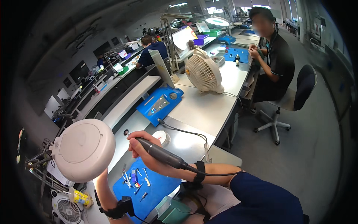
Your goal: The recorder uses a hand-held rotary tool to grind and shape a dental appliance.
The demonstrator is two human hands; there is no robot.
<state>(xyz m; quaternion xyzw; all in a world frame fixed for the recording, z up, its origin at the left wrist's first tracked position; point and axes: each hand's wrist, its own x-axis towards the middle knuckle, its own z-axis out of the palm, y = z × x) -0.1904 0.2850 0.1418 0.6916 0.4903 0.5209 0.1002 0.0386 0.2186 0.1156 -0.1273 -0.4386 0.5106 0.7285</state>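
From here the big white lamp head [84, 149] blocks the left hand, so I cannot tell how that one is set; the right hand [144, 149] is wrapped round a dark handpiece [164, 154], raised over the counter [192, 112], its small disc tip [126, 132] toward the back edge. A blue control box [158, 106] sits by the back ledge [130, 102], a beige fan [203, 71] beyond it, and a black cable [182, 130] trails toward the front edge. Bare counter opens between box and front edge; small tools [144, 196] lie on the blue mat [162, 187]. A round white tub [162, 137] stands near the box, contents unclear; a yellow-labelled canister [79, 196] is by the small white fan [69, 210].
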